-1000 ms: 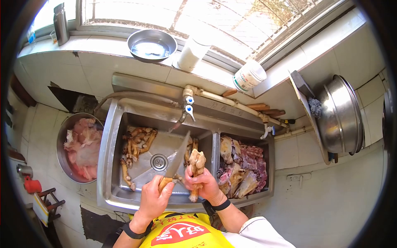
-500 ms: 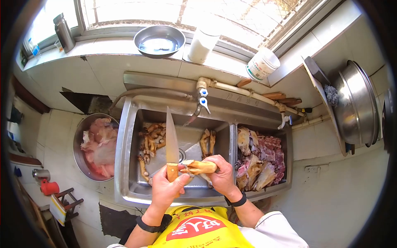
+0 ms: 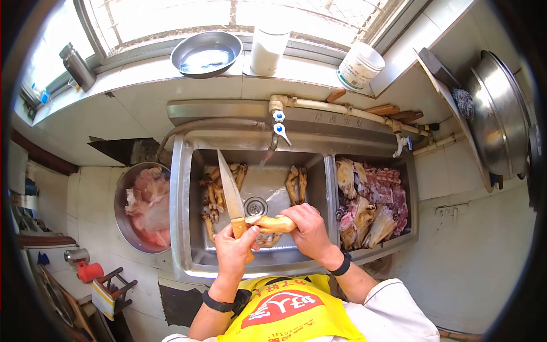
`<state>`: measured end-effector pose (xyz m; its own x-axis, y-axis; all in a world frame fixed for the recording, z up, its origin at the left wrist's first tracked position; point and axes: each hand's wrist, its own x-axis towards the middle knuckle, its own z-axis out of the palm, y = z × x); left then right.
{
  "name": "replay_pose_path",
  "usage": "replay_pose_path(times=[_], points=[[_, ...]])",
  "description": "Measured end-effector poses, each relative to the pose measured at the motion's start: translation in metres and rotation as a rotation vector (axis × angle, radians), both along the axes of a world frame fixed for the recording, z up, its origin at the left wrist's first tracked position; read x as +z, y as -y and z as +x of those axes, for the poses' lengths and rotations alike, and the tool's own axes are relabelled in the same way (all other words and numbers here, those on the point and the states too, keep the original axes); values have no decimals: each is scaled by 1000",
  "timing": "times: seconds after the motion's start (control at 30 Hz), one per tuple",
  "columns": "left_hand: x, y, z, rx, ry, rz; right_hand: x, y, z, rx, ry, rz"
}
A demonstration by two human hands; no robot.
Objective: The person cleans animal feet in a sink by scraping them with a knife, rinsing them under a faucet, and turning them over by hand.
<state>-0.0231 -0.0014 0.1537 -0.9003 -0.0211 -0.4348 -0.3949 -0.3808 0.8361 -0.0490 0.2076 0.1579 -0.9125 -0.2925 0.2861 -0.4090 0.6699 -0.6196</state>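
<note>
My left hand (image 3: 235,252) is wrapped round the wooden handle of a large kitchen knife (image 3: 230,192), its blade pointing up and to the left over the sink. In my right hand (image 3: 311,232) is a yellowish-brown animal trotter (image 3: 274,223), gripped at its right end. The trotter's left end meets the knife near the handle, close to my left fingers. Both hands are above the left basin of a steel sink (image 3: 262,265). More trotters (image 3: 214,196) lie along that basin's left side, and a couple (image 3: 296,185) rest at its right wall.
The right basin holds meat and animal heads (image 3: 373,208). A metal bowl of pale pink meat (image 3: 149,202) stands left of the sink. Taps (image 3: 279,128) reach over the divider side. A pan (image 3: 206,54) and white tubs (image 3: 360,65) line the sill.
The knife blade has tilted further left, and the trotter's held end has dropped slightly in its angle. My view has shifted a little, so the sink appears further right.
</note>
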Motion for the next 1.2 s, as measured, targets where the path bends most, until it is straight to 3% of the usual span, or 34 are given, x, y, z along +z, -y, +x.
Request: replay_pose_path(times=[0.33,0.47,0.83,0.9,1.2], points=[[-29,-3,1,165,75,237,-10,2,4,3,92,42],[-31,-4,-2,191,79,202,-16,4,4,14,137,87],[-47,5,3,221,124,697,-30,-1,3,-50,199,86],[-53,17,2,241,75,668,-36,-9,2,-256,286,63],[-55,13,3,128,109,213,-16,-21,6,-136,51,-93]])
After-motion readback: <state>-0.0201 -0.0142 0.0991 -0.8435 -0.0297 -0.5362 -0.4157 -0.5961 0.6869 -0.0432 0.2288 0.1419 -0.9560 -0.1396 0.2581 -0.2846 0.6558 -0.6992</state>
